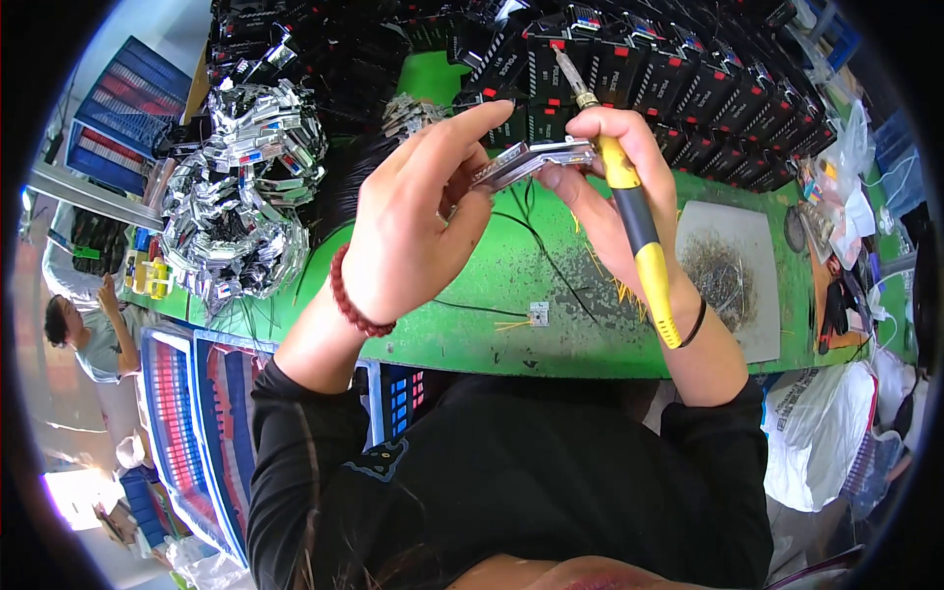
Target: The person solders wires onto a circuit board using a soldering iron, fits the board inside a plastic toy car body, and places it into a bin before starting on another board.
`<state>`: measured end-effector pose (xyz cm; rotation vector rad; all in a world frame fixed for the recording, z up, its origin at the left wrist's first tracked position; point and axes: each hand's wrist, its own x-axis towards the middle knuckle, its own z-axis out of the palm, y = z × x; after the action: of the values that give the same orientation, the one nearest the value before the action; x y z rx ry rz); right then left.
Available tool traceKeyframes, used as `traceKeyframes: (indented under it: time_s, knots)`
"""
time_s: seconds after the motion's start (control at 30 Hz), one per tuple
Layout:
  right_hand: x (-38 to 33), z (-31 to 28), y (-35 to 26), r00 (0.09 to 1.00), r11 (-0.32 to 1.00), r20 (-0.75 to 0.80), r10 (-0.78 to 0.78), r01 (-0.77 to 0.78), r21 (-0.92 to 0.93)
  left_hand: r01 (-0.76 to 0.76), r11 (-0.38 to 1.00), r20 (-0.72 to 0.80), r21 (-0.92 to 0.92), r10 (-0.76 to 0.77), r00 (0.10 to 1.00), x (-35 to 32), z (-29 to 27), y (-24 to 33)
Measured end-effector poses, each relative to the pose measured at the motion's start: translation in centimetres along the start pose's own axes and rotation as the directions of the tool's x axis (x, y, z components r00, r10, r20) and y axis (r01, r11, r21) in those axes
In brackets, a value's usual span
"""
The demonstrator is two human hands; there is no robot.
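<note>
Over the middle of the bench I hold a flat silver-coloured metal piece up between both hands. My left hand, with a red bead bracelet at the wrist, is closed on its left end, index finger lifted and some fingertips hidden. A soldering iron with a yellow and black handle lies across my right hand, its metal tip pointing up and away from me. That hand's thumb and fingers also touch the right end of the metal piece. Below them, a small white square part with yellow wires lies on the bench.
The green bench carries a heap of silver parts at left and rows of black boxes at the back. A stained pale board lies at right. Blue crates stand at lower left, near another person.
</note>
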<state>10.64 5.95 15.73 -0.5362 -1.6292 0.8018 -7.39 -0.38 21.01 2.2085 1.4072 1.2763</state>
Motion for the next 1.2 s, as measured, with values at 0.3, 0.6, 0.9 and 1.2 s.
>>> traceKeyframes:
  time_s: [0.3, 0.6, 0.9, 1.2]
  knots:
    - [-3.4, -1.2, -1.6, 0.996, 0.992, 0.003, 0.090, -0.090, 0.088, 0.405, 0.847, 0.240, -0.344, -0.338, 0.910, 0.8, 1.4, -3.8]
    - [-5.6, 0.9, 0.4, 0.985, 0.939, 0.081, -0.151, 0.168, -0.300, 0.737, 0.121, 0.670, -0.665, -0.338, 0.661, -1.4, 3.2, -5.9]
    - [-6.3, -0.4, 3.4, 0.977, 0.970, 0.212, 0.036, 0.017, -0.241, 0.433, 0.270, 0.199, -0.860, -0.604, 0.772, -2.8, -0.3, -9.2]
    - [-4.9, 0.6, 2.8, 0.902, 0.994, 0.421, 0.098, -0.069, -0.083, 0.531, 0.595, 0.213, -0.603, -0.521, 0.827, -4.4, -0.2, -9.0]
